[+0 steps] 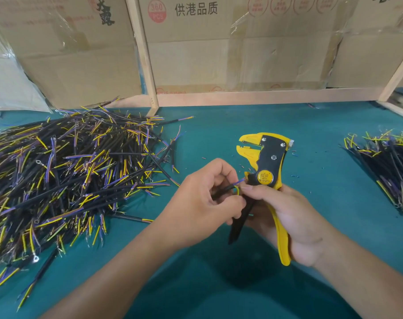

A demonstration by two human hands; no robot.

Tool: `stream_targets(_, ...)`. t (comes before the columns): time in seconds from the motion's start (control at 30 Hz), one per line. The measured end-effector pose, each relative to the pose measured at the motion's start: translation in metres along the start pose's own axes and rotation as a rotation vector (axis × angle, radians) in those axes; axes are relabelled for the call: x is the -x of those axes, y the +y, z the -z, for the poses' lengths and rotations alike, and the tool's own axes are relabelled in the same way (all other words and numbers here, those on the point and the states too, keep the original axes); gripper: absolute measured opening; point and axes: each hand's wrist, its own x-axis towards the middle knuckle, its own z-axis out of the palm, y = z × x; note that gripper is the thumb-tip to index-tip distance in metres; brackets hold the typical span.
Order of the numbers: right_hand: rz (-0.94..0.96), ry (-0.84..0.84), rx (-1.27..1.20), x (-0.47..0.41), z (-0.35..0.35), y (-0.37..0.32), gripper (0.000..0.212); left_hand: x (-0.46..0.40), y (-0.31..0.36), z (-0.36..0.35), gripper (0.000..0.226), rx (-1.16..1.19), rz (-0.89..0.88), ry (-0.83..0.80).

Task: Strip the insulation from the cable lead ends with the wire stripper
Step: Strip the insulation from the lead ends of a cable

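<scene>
Right hand (285, 217) grips wire stripper (268, 166) labelled B-01212.

A single wide-angle camera sits on the person's head and looks forward and down over the green table (219, 125), close enough that both forearms run in from the bottom edge. The two hands meet just below the middle of the view. Farther off, the view reaches the cardboard boxes (242, 54) standing along the table's back edge.
</scene>
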Motion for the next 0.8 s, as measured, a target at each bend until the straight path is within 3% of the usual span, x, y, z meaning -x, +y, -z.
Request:
stream_targets(0.3,0.0,-0.004,-0.037,-0.002,-0.005,0.004,0.008,-0.001,0.004,0.0,0.009,0.073,-0.031,0.089)
stream_targets(0.43,0.006,-0.031,-0.038,-0.003,-0.003,0.007,0.012,0.001,0.01,0.0,0.006,0.128,-0.025,0.028)
stream_targets(0.53,0.017,-0.042,-0.05,-0.003,-0.003,0.007,0.007,0.001,0.013,-0.003,0.024,0.163,-0.052,0.038)
stream_targets(0.8,0.017,-0.035,-0.077,-0.004,-0.005,0.009,0.016,-0.001,0.002,-0.001,0.013,0.206,-0.006,0.062)
